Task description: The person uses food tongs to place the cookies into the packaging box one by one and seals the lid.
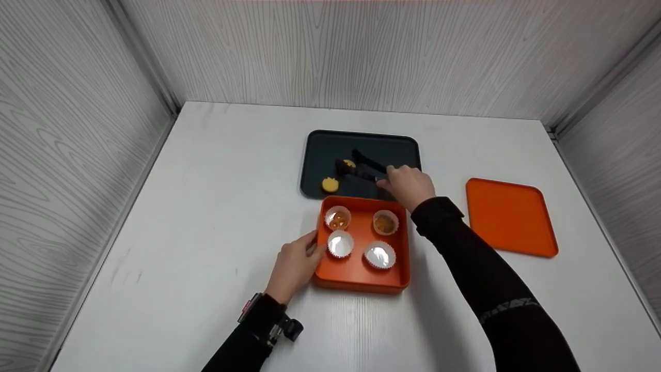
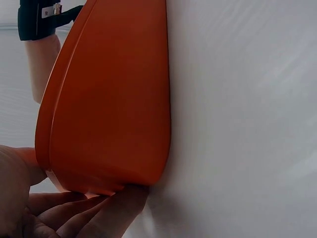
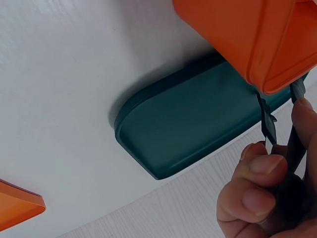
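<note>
My right hand (image 1: pixel 410 186) holds black tongs (image 1: pixel 365 174) over a dark green tray (image 1: pixel 330 144). The tong tips straddle a yellow flower-like piece (image 1: pixel 349 163); whether they touch it I cannot tell. Another yellow piece (image 1: pixel 330 185) lies near the tray's front left. With thumb at the rim and fingers against the outer wall, my left hand (image 1: pixel 295 266) grips an orange box (image 1: pixel 359 280). Inside it, one white paper cup (image 1: pixel 345 211) has orange pieces and another (image 1: pixel 396 223) brownish-yellow contents. Two more cups, at front left (image 1: pixel 340 244) and front right (image 1: pixel 380 254), show bare bottoms.
A flat orange tray (image 1: pixel 511 217) lies to the right on the white table (image 1: pixel 206 232). Pale wood-grain panels (image 1: pixel 361 51) stand behind the table and along both sides. The box's far edge is close against the green tray's near edge.
</note>
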A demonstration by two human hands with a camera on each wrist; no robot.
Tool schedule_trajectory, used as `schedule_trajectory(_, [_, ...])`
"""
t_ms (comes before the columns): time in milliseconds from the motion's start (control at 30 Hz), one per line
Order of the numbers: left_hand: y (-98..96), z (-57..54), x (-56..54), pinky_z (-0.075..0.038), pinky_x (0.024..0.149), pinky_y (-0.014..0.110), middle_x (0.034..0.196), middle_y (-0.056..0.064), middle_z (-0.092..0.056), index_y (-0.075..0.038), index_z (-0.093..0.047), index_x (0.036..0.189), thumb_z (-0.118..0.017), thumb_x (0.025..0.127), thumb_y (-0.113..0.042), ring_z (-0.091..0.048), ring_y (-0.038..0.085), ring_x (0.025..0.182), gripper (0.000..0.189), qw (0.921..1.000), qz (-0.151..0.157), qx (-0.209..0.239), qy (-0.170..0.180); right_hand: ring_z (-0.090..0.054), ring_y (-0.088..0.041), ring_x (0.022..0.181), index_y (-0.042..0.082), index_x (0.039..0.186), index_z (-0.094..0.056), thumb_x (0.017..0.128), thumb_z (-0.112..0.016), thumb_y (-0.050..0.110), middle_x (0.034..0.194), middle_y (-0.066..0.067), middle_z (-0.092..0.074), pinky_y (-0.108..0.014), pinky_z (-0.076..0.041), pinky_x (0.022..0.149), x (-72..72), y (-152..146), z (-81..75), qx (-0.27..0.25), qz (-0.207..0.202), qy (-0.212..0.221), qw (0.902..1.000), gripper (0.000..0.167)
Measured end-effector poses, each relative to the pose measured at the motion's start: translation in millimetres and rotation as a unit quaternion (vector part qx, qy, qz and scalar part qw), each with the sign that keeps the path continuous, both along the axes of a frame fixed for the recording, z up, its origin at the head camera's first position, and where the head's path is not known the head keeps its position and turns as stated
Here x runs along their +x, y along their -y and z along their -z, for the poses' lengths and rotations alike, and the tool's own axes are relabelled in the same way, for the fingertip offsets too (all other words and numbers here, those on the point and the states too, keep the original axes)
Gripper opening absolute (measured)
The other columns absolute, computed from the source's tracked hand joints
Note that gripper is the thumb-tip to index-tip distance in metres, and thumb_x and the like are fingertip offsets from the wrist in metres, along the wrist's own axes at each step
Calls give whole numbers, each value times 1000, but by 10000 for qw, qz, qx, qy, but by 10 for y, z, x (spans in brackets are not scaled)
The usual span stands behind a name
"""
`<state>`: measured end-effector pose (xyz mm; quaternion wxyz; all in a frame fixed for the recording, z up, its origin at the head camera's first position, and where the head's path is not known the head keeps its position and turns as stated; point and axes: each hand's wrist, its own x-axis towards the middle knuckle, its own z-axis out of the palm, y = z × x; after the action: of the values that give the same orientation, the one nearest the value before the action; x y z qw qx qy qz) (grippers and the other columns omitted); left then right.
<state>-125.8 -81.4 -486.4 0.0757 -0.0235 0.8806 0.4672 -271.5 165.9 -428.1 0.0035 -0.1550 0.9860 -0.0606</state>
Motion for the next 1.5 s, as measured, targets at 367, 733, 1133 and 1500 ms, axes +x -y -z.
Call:
schedule_trajectory(367, [-1,12,7,-48,110,43,140,13,-63,-5,-57,146,-64,102,-28,-57,25,132,50,10000,-9,-50,-47,-64,-27,64,2,95,-72,101,-65,34,62,-8,-56,-40,-62,68,-52,-26,44,-87,-48,-276,9996,33])
schedule_trajectory(733, [-2,11,9,-48,109,44,141,15,-61,-3,-56,145,-63,102,-27,-58,26,131,50,9999,11,-62,-114,-63,-28,63,2,93,-72,101,-66,34,62,-8,-56,-41,-59,63,-18,-143,35,7,-219,-357,9991,33])
schedule_trajectory(1133, [-4,17,6,-48,109,43,142,15,-61,-2,-57,145,-63,102,-26,-59,25,131,49,10000,-6,2,-75,-59,-28,62,4,94,-70,101,-66,34,63,-7,-55,-39,-55,61,73,-304,12,-54,-191,-322,9993,32])
schedule_trajectory(1500, [-4,16,-3,-48,109,43,142,14,-61,-3,-57,145,-63,102,-27,-59,25,131,50,10000,13,18,-49,-70,-36,76,2,116,-74,99,-68,32,91,-18,-75,-48,-60,70,167,-536,40,-424,-488,-705,9954,35])
